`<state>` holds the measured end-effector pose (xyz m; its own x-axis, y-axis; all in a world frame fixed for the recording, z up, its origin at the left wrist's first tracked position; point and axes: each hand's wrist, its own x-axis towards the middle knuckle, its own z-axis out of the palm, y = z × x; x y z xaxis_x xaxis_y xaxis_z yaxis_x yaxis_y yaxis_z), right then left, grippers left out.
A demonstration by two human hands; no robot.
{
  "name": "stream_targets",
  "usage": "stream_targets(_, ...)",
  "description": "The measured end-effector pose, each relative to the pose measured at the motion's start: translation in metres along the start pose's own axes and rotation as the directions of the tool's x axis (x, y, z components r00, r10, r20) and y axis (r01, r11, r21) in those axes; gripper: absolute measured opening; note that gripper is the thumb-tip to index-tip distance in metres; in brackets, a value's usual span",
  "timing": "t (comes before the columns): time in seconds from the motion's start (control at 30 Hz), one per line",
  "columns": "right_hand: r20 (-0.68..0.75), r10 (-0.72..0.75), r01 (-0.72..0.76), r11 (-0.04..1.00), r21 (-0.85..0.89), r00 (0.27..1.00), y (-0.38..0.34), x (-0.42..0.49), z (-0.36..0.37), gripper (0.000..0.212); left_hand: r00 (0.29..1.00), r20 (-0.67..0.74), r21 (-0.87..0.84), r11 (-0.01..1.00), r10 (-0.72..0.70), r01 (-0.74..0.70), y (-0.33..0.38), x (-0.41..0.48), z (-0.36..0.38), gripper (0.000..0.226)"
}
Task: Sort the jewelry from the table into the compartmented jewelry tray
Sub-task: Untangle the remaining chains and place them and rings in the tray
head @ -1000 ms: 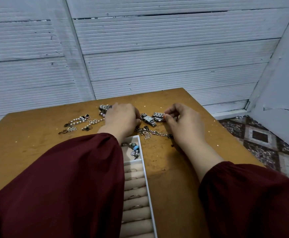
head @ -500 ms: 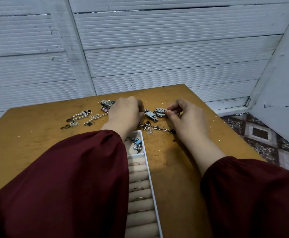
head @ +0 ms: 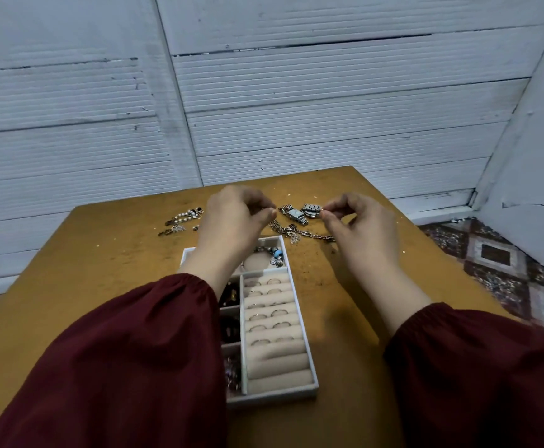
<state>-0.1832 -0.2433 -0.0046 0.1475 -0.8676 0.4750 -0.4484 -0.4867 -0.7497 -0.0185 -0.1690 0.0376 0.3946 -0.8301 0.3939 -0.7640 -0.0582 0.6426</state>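
The white jewelry tray lies on the table between my forearms, with several rings set in its beige rolls. A charm bracelet with a blue bead sits in its top compartment. My left hand hovers past the tray's far end, thumb and forefinger pinched; what they hold is too fine to see. My right hand pinches the edge of a round silver watch. Between the hands lie a rectangular silver watch and a chain bracelet. Pearl bracelets lie to the left.
The brown table stands against a white panelled wall. Its right edge drops to a patterned tile floor. The tray's left compartments hold dark pieces, partly hidden by my left sleeve.
Both hands have risen off the table and spread slightly apart, thumbs and forefingers pinched. My left arm has shifted, uncovering more of the tray. The view has tilted.
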Motion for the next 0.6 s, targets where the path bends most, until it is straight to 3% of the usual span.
stream_targets(0.37, 0.047, 0.033, -0.037, 0.995, 0.089, 0.998, -0.036, -0.090, -0.020, 0.009, 0.992, -0.036, -0.125, 0.985, -0.124, 0.119, 0.006, -0.102, -0.025, 0.007)
stream_targets(0.6, 0.144, 0.050, -0.067, 0.990, 0.120, 0.988, -0.048, -0.125, -0.018, 0.006, 0.991, -0.076, -0.118, 0.988, -0.110, 0.101, -0.003, -0.146, -0.021, 0.011)
